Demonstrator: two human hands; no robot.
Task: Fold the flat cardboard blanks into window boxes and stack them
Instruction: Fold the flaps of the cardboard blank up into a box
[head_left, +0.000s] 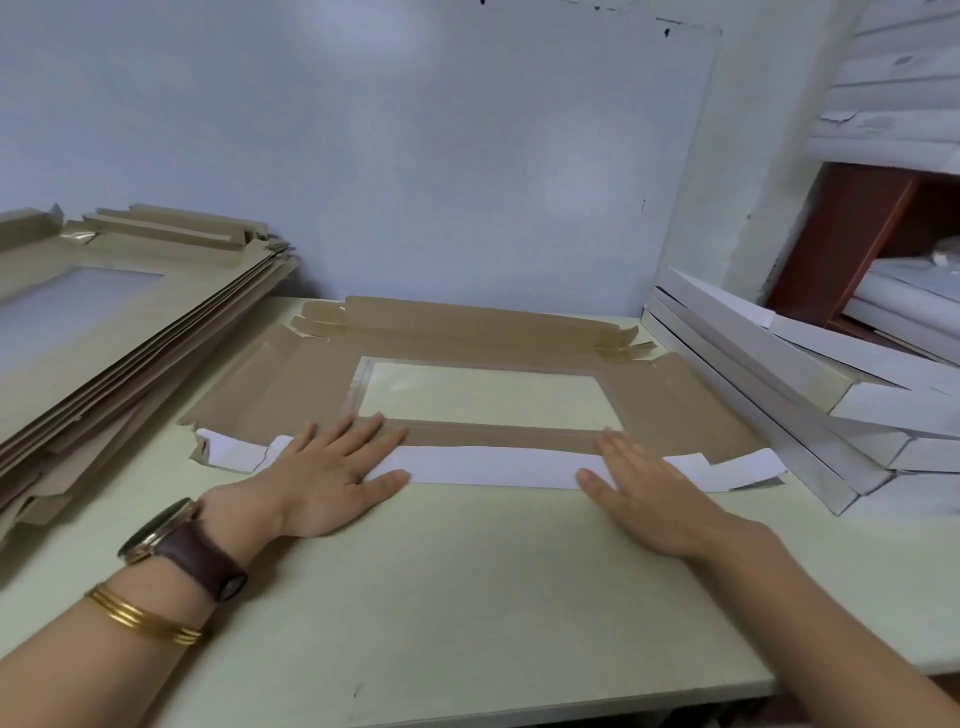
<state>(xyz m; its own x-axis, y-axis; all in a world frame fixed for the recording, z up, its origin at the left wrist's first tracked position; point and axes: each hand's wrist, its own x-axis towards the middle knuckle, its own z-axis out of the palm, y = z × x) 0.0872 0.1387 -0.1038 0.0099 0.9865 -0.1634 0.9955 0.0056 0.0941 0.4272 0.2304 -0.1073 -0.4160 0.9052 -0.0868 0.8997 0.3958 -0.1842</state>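
Left hand (332, 467), right hand (644, 493), fingers (363, 431) straight, press a blank (675, 395) on the table (467, 597) beside a seemingly bluish wall (415, 156).

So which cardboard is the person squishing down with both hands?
The single blank lying alone in the middle: left hand and right hand press its white folded flap. The other blanks sit piled at the left, untouched.

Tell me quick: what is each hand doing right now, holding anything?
Left hand: open, fingers straight, pressing flat on the folded white flap of the cardboard blank.
Right hand: open, pressing flat on the same flap.
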